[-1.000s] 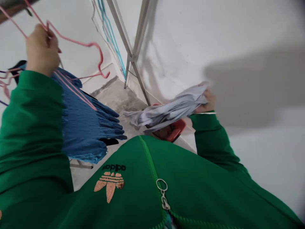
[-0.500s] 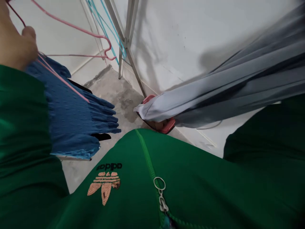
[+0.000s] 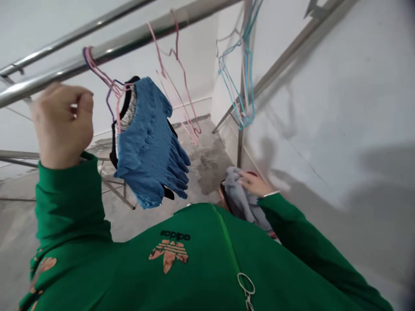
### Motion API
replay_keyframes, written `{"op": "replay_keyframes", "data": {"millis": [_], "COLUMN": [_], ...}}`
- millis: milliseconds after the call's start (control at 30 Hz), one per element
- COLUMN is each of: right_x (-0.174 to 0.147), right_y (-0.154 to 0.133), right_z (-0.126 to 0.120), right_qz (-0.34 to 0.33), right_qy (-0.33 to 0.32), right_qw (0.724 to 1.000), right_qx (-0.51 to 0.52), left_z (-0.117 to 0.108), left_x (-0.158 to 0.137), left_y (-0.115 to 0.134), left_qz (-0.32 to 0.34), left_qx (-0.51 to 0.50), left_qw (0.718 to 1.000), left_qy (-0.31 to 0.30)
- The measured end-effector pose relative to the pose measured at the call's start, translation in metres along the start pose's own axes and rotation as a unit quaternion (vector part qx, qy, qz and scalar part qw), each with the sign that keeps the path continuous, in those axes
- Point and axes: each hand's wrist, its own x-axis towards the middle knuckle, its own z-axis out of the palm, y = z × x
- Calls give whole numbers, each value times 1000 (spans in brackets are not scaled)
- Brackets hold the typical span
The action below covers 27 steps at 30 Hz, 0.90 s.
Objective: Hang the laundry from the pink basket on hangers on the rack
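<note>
My left hand [image 3: 65, 125] is raised just below the metal rail [image 3: 129, 41], its fingers curled in and no object visible in them. Right of it, a blue ruffled top [image 3: 149, 142] hangs on a pink hanger [image 3: 106, 77], with black and grey patterned garments partly hidden behind it. Low down on the right, my right hand [image 3: 256, 183] has its fingers on a bunched grey cloth [image 3: 241, 198], which seems gripped at its upper end; the thumb is hidden. The cloth lies in a red basin [image 3: 223, 196] that is mostly covered.
Bare pink hangers [image 3: 184, 99] hang farther along the rail. Several light blue hangers [image 3: 248, 86] hang by a slanted metal leg [image 3: 240, 147] near the white wall [image 3: 340, 77]. Metal legs [image 3: 118, 194] stand on the concrete floor at left.
My left hand has let go of the pink hanger, which hangs on the rail. The grey cloth, stretched up to the right before, lies heaped in the basin under my right hand. The view has shifted upward.
</note>
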Motion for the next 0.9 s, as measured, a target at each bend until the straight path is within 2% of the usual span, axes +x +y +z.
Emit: {"op": "replay_keyframes", "data": {"millis": [33, 100, 167, 200, 300, 367, 400, 500, 533, 567, 600, 667, 733, 833, 900], "right_x": [5, 15, 28, 35, 60, 72, 76, 81, 81, 81, 80, 78, 76, 71, 69], "right_y": [-9, -41, -84, -108, -174, -207, -220, -245, -248, -250, -249, -243, -231, -212, -204], "right_z": [13, 30, 38, 41, 48, 55, 59, 67, 69, 72, 74, 80, 89, 104, 112], "right_qz": [-18, -94, -197, -247, -336, -351, -352, -356, -358, -357, -356, -352, -355, -357, -348], "right_qy": [-44, -170, -268, -283, -248, -213, -197, -152, -138, -123, -108, -82, -68, -40, -16], "right_qw": [999, 979, 937, 919, 891, 887, 888, 891, 893, 895, 899, 906, 911, 919, 924], "right_qx": [12, 59, 105, 123, 180, 212, 222, 236, 237, 236, 232, 218, 196, 164, 159], "left_z": [0, 11, 29, 39, 64, 75, 79, 91, 95, 98, 101, 103, 103, 99, 98], "left_x": [-10, -27, -42, -48, -67, -78, -83, -96, -100, -103, -107, -116, -127, -150, -165], "left_y": [-9, -20, -22, -20, -8, 3, 10, 32, 40, 47, 54, 64, 73, 86, 96], "left_qz": [-38, -95, -112, -109, -105, -130, -151, -223, -242, -254, -254, -205, -92, 83, 138], "left_qx": [-5, -66, -138, -154, -144, -184, -231, -383, -398, -380, -333, -184, -46, 28, 5], "left_qw": [999, 991, 976, 973, 978, 969, 956, 892, 882, 887, 907, 961, 992, 992, 988], "left_qy": [-1, -62, -123, -130, -104, -97, -98, -85, -74, -57, -36, 16, 70, 91, 67]}}
